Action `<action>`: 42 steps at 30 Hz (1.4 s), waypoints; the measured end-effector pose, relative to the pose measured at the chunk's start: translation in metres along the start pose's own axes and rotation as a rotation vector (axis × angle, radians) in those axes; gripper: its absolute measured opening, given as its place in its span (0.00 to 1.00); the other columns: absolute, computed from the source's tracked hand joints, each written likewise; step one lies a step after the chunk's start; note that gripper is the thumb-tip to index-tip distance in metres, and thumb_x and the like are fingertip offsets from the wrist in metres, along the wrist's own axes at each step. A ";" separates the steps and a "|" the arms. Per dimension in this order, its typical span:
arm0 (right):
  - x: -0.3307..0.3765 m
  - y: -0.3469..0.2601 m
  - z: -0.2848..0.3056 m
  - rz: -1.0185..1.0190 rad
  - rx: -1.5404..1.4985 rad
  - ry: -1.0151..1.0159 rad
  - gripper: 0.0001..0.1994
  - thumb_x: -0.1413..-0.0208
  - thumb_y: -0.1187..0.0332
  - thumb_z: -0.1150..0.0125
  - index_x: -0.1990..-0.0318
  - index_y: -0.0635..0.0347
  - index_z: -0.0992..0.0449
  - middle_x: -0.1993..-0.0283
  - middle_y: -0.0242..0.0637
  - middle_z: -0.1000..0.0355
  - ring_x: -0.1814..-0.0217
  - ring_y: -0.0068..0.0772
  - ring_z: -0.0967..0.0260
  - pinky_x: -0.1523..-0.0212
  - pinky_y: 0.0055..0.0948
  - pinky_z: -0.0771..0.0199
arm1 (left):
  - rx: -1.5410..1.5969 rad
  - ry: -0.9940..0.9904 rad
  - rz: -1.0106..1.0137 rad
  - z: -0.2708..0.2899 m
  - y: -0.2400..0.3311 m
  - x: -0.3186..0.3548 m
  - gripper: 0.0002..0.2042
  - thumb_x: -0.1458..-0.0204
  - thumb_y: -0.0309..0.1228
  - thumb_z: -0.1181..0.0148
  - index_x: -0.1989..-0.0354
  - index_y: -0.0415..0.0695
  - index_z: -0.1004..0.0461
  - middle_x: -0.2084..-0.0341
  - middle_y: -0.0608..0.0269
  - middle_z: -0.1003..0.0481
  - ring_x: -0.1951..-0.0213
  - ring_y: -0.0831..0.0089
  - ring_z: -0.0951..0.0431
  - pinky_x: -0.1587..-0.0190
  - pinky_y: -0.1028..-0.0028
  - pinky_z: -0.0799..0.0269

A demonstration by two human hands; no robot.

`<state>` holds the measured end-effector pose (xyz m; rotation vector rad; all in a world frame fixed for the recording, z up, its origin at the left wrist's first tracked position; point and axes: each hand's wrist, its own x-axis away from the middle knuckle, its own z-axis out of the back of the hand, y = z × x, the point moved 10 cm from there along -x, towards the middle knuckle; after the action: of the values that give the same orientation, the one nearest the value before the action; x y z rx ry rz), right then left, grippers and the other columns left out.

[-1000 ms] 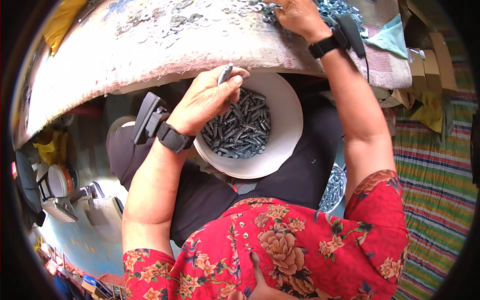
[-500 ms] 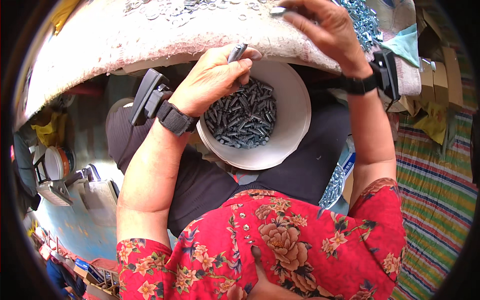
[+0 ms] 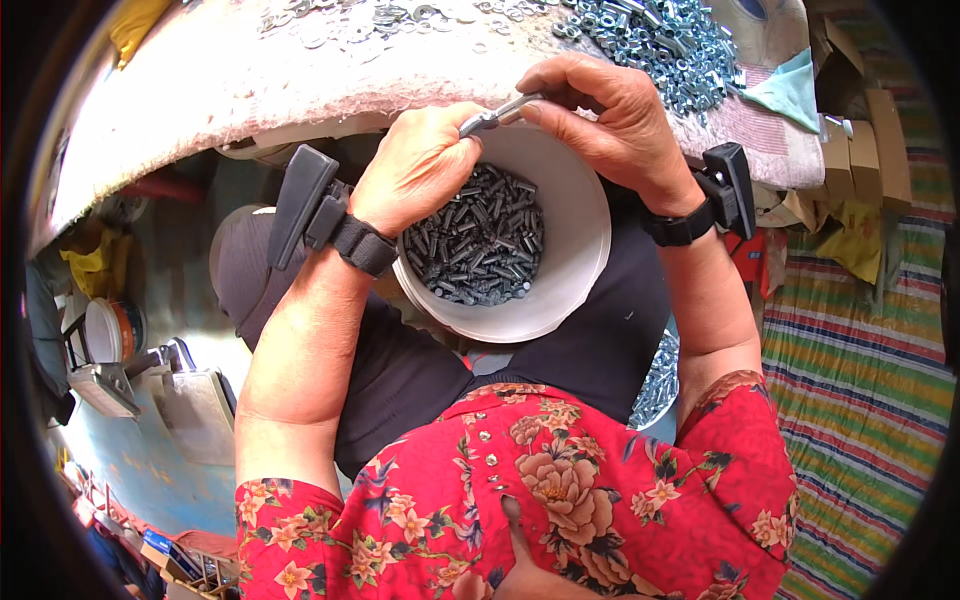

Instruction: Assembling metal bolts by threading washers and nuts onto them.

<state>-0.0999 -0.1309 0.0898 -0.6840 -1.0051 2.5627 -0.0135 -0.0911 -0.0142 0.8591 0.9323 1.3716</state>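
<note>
With fingers [image 3: 453,116] of the left hand [image 3: 418,165] closed around a metal rod [image 3: 479,123] and those of the right hand [image 3: 630,125] pinching a metal piece [image 3: 518,107], seemingly against its tip, above the white bucket [image 3: 577,245], align squarely; avoid forcing at a tilt.

Left fingers [image 3: 461,150] curled, right fingers [image 3: 566,126] pinched, forearms [image 3: 305,340] forward.

The cylinders [image 3: 475,240] were made of glossy metal, the bucket [image 3: 572,220] of smooth plastic, the table cover [image 3: 290,90] of rough cloth.
</note>
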 end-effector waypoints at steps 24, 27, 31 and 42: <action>-0.061 0.080 -0.004 0.014 0.652 0.271 0.07 0.52 0.65 0.40 0.72 0.60 0.23 0.78 0.38 0.27 0.78 0.32 0.29 0.75 0.28 0.31 | 1.048 0.158 0.151 0.025 -0.008 0.008 0.14 0.41 0.36 0.53 0.59 0.36 0.29 0.81 0.73 0.39 0.81 0.89 0.47 0.84 0.87 0.54; -0.065 0.087 -0.009 -0.060 0.738 0.242 0.07 0.55 0.64 0.40 0.73 0.58 0.23 0.76 0.41 0.27 0.74 0.43 0.28 0.72 0.34 0.29 | 1.065 0.206 0.212 0.027 -0.015 0.010 0.14 0.42 0.36 0.52 0.60 0.36 0.29 0.81 0.73 0.39 0.82 0.89 0.47 0.85 0.87 0.54; -0.066 0.091 -0.006 -0.072 0.801 0.274 0.08 0.55 0.64 0.43 0.72 0.58 0.24 0.76 0.44 0.28 0.73 0.44 0.29 0.70 0.36 0.29 | 1.143 0.352 0.259 0.034 -0.021 0.013 0.13 0.43 0.37 0.50 0.62 0.38 0.30 0.81 0.71 0.37 0.82 0.88 0.45 0.86 0.87 0.53; -0.075 0.071 -0.001 0.041 0.721 0.463 0.08 0.52 0.64 0.41 0.76 0.58 0.24 0.77 0.39 0.28 0.75 0.42 0.29 0.73 0.33 0.30 | 1.185 0.315 0.270 0.031 -0.030 0.012 0.11 0.43 0.35 0.50 0.62 0.37 0.31 0.72 0.66 0.30 0.78 0.86 0.37 0.86 0.87 0.47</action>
<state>-0.0437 -0.2136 0.0632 -0.9939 0.0867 2.3670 0.0270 -0.0787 -0.0300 1.7102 1.9986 1.1109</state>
